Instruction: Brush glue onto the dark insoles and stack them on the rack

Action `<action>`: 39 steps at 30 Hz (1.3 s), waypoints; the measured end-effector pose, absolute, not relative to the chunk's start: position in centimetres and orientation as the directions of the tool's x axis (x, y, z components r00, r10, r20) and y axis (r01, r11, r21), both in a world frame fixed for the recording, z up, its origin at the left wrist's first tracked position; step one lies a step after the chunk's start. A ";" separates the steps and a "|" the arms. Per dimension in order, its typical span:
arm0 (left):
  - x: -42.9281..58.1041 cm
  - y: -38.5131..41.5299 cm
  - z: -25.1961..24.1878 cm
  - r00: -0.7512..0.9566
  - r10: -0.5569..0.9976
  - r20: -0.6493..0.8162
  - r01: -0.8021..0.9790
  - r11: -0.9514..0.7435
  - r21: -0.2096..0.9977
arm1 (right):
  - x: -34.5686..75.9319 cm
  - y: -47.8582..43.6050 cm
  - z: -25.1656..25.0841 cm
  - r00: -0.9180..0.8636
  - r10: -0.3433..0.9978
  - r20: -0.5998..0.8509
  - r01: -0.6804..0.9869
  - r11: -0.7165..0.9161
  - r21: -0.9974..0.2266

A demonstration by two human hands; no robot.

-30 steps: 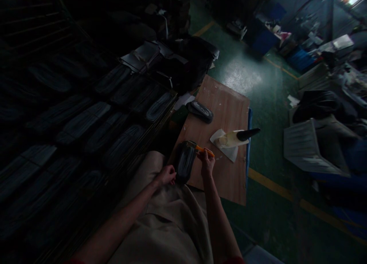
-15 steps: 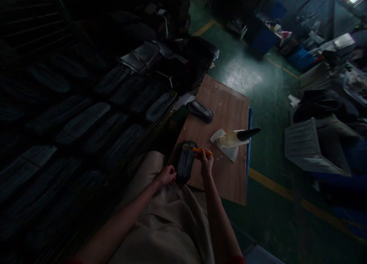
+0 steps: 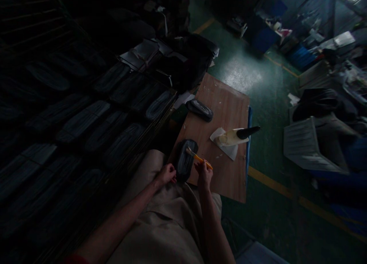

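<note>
A black shoe sole [image 3: 185, 166] lies on the near left part of the wooden board [image 3: 226, 99], with pale streaks on its upper face. My right hand [image 3: 204, 175] grips a paintbrush [image 3: 197, 157] by its orange handle, bristles against the upper half of the sole. My left hand [image 3: 167, 173] rests over my lap at the sole's left edge, fingers curled; whether they pinch anything is hidden. Farther up the board sits another dark sole piece [image 3: 200, 110] with a whitish patch. To the right, a pale container [image 3: 229, 137] with a black end lies on white paper [image 3: 231, 152].
On my left, a dark rack [image 3: 160, 126] bears rows of similar soles [image 3: 83, 120]. Papers [image 3: 143, 53] lie on a dark pile ahead. A white crate [image 3: 309, 145] with dark material stands on the green floor [image 3: 266, 141] at the right, near blue bins [image 3: 304, 55].
My right hand has moved down slightly, and the brush tip has shifted from the sole's top end toward its middle. The left hand stays in about the same place.
</note>
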State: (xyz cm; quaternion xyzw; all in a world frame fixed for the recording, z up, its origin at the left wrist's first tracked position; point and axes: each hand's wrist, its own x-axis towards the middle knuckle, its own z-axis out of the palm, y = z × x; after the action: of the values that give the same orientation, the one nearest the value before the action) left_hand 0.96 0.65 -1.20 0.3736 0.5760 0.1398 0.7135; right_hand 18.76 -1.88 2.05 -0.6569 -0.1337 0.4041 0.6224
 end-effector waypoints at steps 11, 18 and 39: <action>0.6 1.1 0.9 0.322 0.620 -0.715 0.208 0.691 0.693 | 19.4 -7.7 5.3 0.520 0.746 -0.416 -0.200 -0.367 -0.908; 0.5 1.4 1.1 0.320 0.621 -0.716 0.179 0.702 0.689 | 17.4 -3.9 5.0 0.570 0.752 -0.332 -0.214 -0.255 -0.943; 0.2 1.0 0.2 0.332 0.655 -0.679 0.155 0.672 0.724 | 18.8 -9.5 6.5 0.505 0.747 -0.432 -0.093 -0.451 -0.888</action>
State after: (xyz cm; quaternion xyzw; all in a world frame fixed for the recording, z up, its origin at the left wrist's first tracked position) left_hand 0.20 0.95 0.24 0.3672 0.5518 0.1714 0.7289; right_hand 18.80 -9.52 6.52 -0.7271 -0.2248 0.4437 0.4733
